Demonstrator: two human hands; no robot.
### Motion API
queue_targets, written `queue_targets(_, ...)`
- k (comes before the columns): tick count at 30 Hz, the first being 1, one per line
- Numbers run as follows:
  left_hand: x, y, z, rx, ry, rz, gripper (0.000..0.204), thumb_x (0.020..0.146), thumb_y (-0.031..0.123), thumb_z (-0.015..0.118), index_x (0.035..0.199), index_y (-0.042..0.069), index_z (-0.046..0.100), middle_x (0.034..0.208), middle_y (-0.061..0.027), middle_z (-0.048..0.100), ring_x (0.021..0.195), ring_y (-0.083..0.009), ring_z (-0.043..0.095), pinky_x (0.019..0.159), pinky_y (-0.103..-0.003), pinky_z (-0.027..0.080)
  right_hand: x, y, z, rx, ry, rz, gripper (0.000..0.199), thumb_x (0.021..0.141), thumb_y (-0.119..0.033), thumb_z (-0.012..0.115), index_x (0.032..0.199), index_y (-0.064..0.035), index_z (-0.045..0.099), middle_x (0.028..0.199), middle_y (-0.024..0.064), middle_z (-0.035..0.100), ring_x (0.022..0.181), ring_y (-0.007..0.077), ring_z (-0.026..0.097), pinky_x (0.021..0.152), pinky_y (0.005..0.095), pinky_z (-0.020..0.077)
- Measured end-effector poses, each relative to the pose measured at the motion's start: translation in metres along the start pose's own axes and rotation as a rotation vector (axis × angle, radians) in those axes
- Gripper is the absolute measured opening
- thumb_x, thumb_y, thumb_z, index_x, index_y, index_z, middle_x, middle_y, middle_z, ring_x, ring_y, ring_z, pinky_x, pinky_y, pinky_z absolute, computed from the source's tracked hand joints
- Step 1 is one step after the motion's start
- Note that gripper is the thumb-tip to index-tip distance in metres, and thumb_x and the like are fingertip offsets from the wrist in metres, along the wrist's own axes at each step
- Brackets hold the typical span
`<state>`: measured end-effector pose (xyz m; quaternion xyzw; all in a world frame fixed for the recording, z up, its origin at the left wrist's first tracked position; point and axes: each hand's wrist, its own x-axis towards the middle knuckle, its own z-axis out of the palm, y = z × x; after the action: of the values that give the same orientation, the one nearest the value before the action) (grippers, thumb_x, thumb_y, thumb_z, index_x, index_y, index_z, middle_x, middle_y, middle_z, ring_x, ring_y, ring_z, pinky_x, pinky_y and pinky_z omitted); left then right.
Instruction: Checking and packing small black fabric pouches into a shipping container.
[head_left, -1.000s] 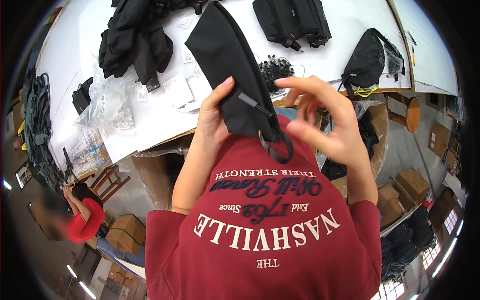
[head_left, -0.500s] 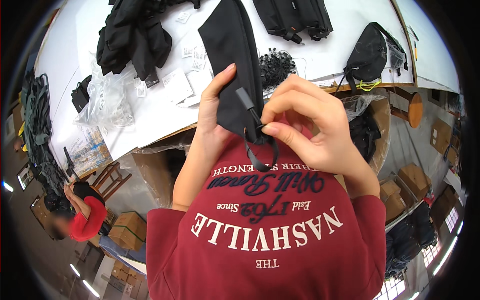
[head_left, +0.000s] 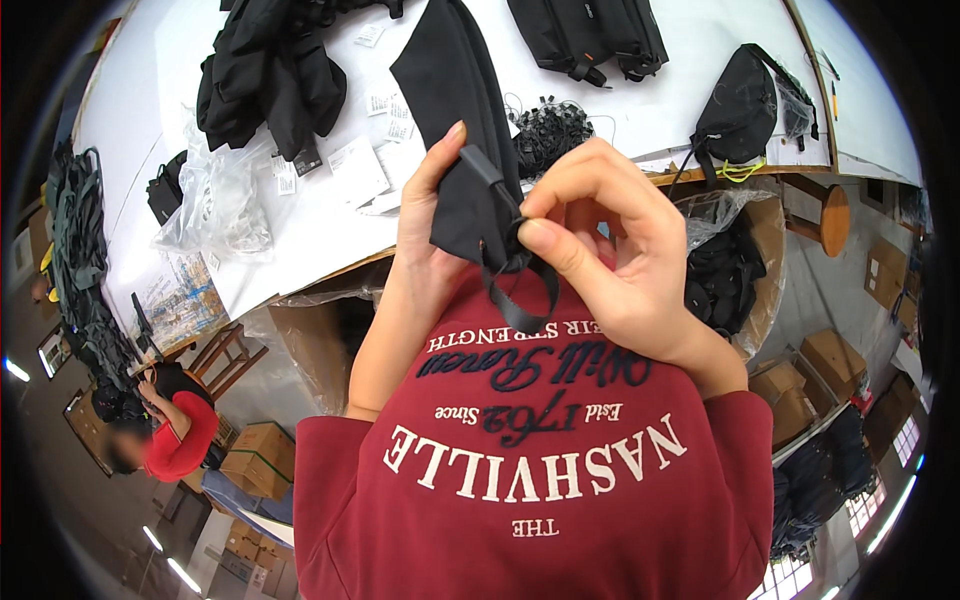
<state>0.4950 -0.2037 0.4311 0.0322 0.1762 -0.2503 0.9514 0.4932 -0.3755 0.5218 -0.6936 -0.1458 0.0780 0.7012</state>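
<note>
Left hand clamps black fabric pouch from behind, thumb on front, holding it upright above near table edge so zipper end faces person. Right hand pinches black strap loop between thumb and forefinger at pouch's lower corner; loop hangs slack over red sweatshirt.

Around: white table carries black garment pile at far left, paper tags, clear plastic bags, cord tangle, black bags at far edge, sling bag at right edge. Nothing blocks hands.

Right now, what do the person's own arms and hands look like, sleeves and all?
Both forearms are bare. The left hand and the right hand wear no gloves, rings or watch that I can see. Dark red sleeves are pushed up near the elbows, part of a dark red sweatshirt with white and navy lettering across the chest.
</note>
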Motion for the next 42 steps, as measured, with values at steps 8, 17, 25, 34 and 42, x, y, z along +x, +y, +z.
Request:
queue_targets(8, -0.004, -0.004, 0.011, 0.174, 0.075, 0.083, 0.026, 0.089, 0.026, 0.062, 0.105, 0.007, 0.055, 0.094, -0.0030, 0.057, 0.067, -0.0125, 0.047, 0.063, -0.026, 0.042, -0.001, -0.005, -0.004, 0.031, -0.067, 0.121, 0.007, 0.083, 0.000, 0.065, 0.087, 0.0001, 0.060, 0.087, 0.0037, 0.054, 0.063, 0.0039, 0.044, 0.056, 0.0172, 0.0329)
queue_targets(17, 0.003, 0.003, 0.017, 0.401, 0.335, 0.205, 0.026, 0.091, 0.021, 0.060, 0.107, 0.000, 0.058, 0.103, -0.0082, 0.065, 0.088, -0.0180, 0.063, 0.078, -0.031, 0.052, 0.008, 0.008, -0.026, -0.487, 0.105, -0.061, 0.023, 0.078, -0.009, 0.070, 0.098, -0.0043, 0.059, 0.097, 0.0092, 0.058, 0.080, 0.0228, 0.056, 0.069, 0.0300, 0.0440)
queue_targets(25, -0.015, -0.018, 0.026, 0.504, 0.317, 0.130, 0.043, 0.092, 0.023, 0.060, 0.129, 0.008, 0.043, 0.120, -0.0049, 0.054, 0.107, -0.0162, 0.055, 0.088, -0.033, 0.047, 0.014, 0.037, -0.024, -1.048, -0.291, -0.262, 0.066, 0.067, -0.011, 0.072, 0.129, -0.0210, 0.051, 0.117, 0.0097, 0.056, 0.105, 0.0285, 0.055, 0.088, 0.0393, 0.0446)
queue_targets(34, -0.020, 0.029, 0.018, 1.998, -0.015, 0.816, 0.059, 0.070, 0.011, 0.077, 0.125, 0.013, 0.057, 0.128, -0.0120, 0.052, 0.114, -0.0302, 0.049, 0.097, -0.038, 0.039, 0.011, 0.037, -0.046, -0.136, -0.088, 0.101, 0.043, 0.078, -0.004, 0.071, 0.119, -0.0070, 0.057, 0.103, 0.0093, 0.064, 0.096, 0.0185, 0.062, 0.086, 0.0287, 0.0469)
queue_targets(42, 0.001, 0.027, -0.005, 1.726, -0.167, 0.429, 0.021, 0.084, 0.013, 0.065, 0.104, 0.011, 0.071, 0.113, -0.0091, 0.057, 0.107, -0.0218, 0.054, 0.093, -0.035, 0.044, -0.001, 0.051, -0.072, -0.181, -0.019, 0.096, 0.015, 0.074, -0.009, 0.074, 0.085, -0.0038, 0.066, 0.081, 0.0061, 0.060, 0.076, 0.0172, 0.057, 0.071, 0.0276, 0.0438)
